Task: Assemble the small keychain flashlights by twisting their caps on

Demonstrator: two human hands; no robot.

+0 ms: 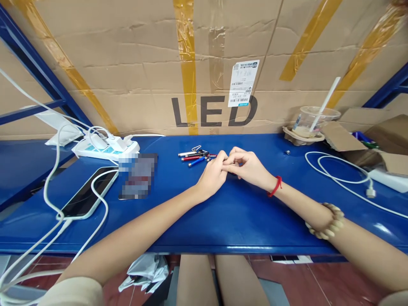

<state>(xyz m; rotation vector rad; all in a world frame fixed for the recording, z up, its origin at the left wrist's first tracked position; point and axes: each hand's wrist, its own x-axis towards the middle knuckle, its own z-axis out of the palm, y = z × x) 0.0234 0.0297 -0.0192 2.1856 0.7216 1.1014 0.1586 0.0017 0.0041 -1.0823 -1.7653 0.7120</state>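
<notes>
My left hand (pixel 215 173) and my right hand (pixel 246 166) meet over the blue table (pixel 197 221). Both have their fingers closed in a pinch, fingertips touching. Whatever they grip is mostly hidden; only a dark bit shows below the right fingers. Just left of my left hand lies a small cluster of slim metal tubes: a silver tube (pixel 187 154), a red tube (pixel 190 159) and a blue tube (pixel 196 161), with a metal clip (pixel 196 148) at their far end. A small metal piece (pixel 287 152) lies apart, to the right of my hands.
At left are a white power strip (pixel 105 148) with plugged-in chargers, a phone (pixel 89 193) on a cable and a partly blurred dark device (pixel 140 176). At right stand a plastic cup (pixel 314 121) with a straw, a white cable (pixel 338 180) and an opened carton (pixel 389 136). A large cardboard box (pixel 127 85) rises behind.
</notes>
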